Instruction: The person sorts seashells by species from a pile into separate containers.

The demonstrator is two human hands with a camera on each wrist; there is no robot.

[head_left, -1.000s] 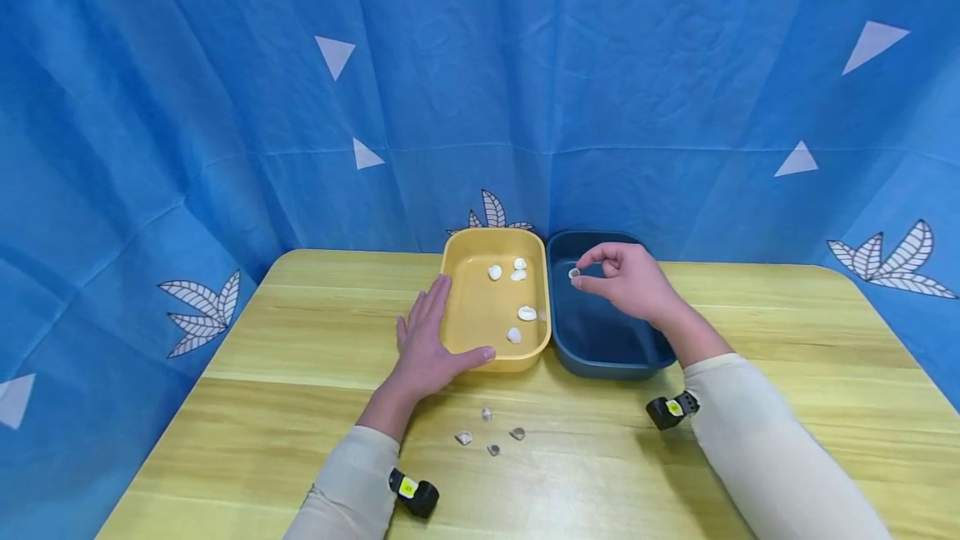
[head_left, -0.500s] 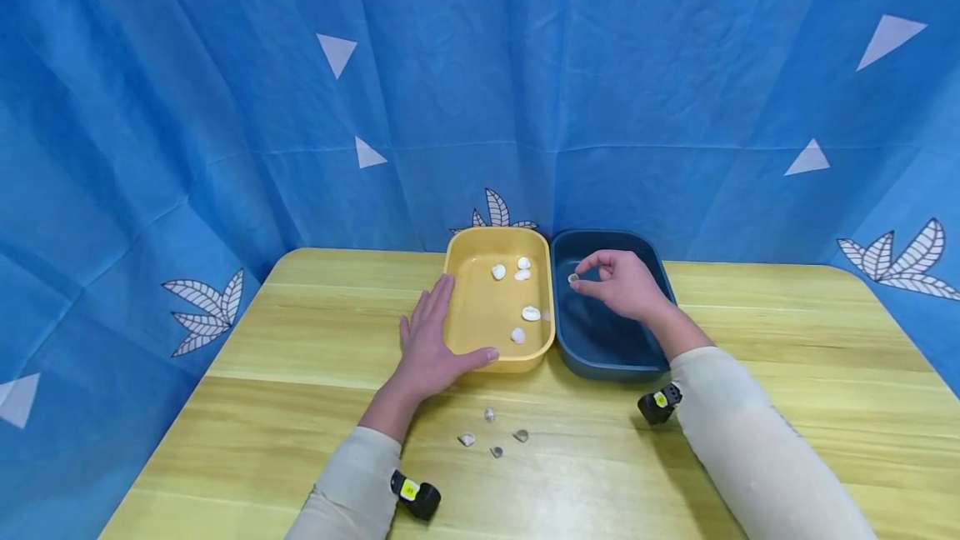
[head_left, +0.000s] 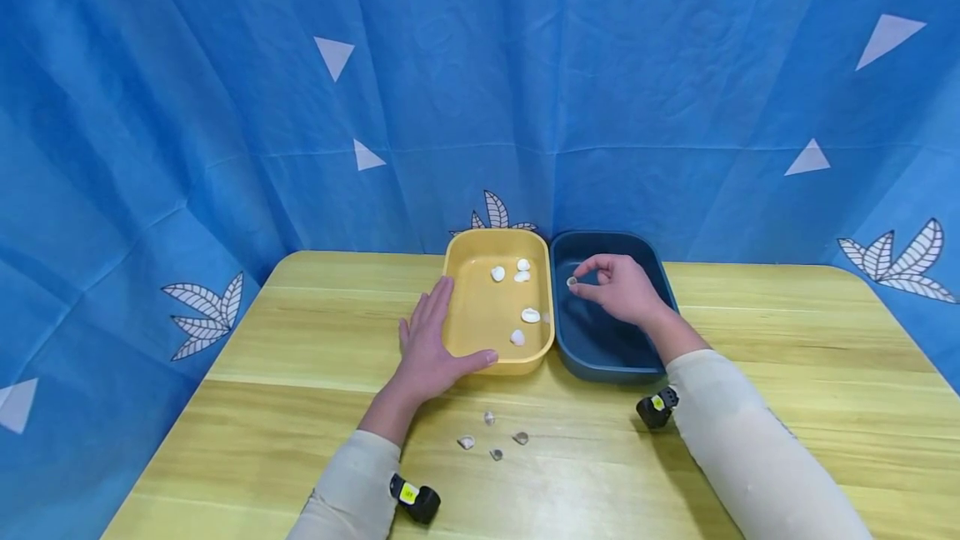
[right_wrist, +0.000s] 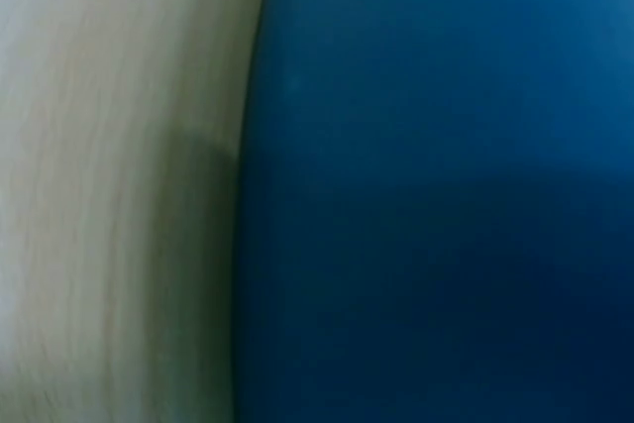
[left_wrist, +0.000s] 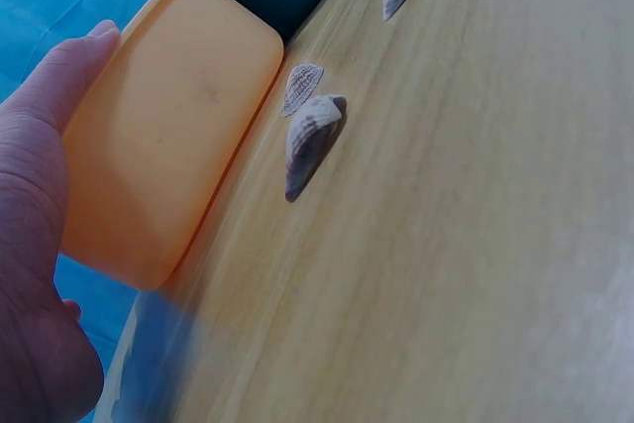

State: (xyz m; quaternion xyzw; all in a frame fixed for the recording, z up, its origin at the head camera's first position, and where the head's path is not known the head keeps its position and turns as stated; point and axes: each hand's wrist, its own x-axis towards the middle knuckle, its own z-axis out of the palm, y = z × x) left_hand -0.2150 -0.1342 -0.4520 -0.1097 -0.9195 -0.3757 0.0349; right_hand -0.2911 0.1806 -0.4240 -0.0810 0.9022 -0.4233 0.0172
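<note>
Left hand [head_left: 429,355]: we spread it, eight o'clock of yellow tray [head_left: 513,368]
Right hand [head_left: 624,288]: we pinch a seashell [head_left: 572,281], ten o'clock of blue tray [head_left: 611,374]

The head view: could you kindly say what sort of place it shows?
Probably a tabletop recording spot: a patterned blue cloth hangs behind a table, and black wrist cameras are worn.

Side by side on the table [head_left: 787,340], before a curtain [head_left: 637,90]: left tray [head_left: 474,315], right tray [head_left: 607,340]. In the former, five shells [head_left: 530,316] (three farther back); before it, four loose shells [head_left: 521,438]. At its near-left corner, left hand [head_left: 431,357]; across the latter's rim, right hand [head_left: 618,286].
</note>
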